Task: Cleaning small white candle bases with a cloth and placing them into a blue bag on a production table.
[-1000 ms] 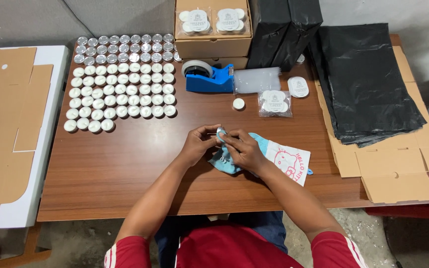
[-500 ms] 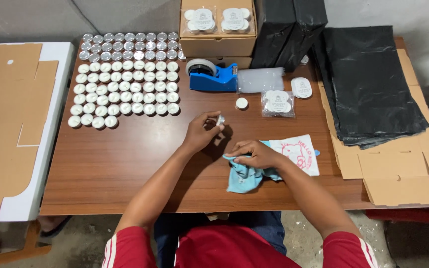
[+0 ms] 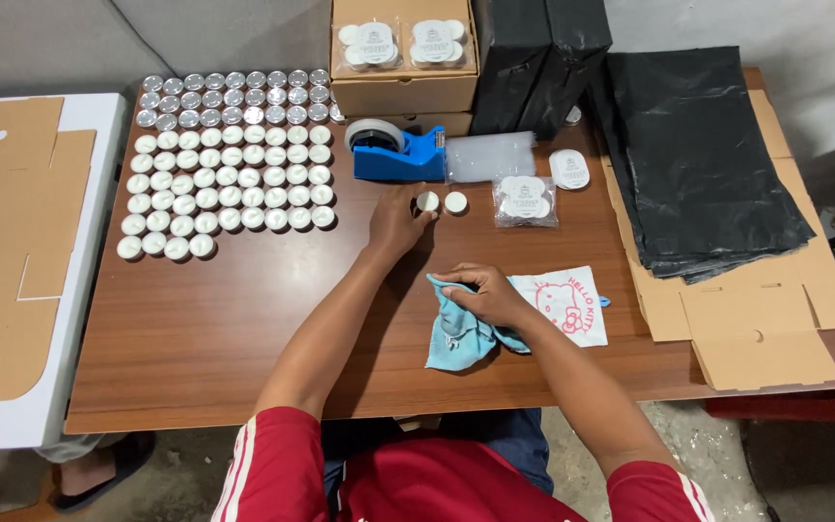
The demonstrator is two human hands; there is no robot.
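Observation:
My left hand (image 3: 396, 218) reaches forward over the brown table (image 3: 244, 329) and its fingertips touch a small white tealight candle (image 3: 427, 201) set down beside another one (image 3: 455, 202), just in front of a blue tape dispenser (image 3: 396, 153). My right hand (image 3: 488, 293) rests on a light blue cloth (image 3: 456, 333) that lies on the table over a white printed cloth (image 3: 572, 307). Rows of several white and silver-cupped tealights (image 3: 229, 159) cover the table's far left.
An open cardboard box (image 3: 403, 58) with packed candle sets stands at the back, black bags (image 3: 698, 155) to its right. A clear packet of candles (image 3: 524, 201) and a plastic sleeve (image 3: 490, 157) lie nearby. Flat cardboard (image 3: 2, 242) lies left, more cardboard (image 3: 765, 329) right.
My left hand carried the tealight away from the cloth and set it down beside the other one near the tape dispenser. My right hand stayed on the blue cloth, lowering it to the table.

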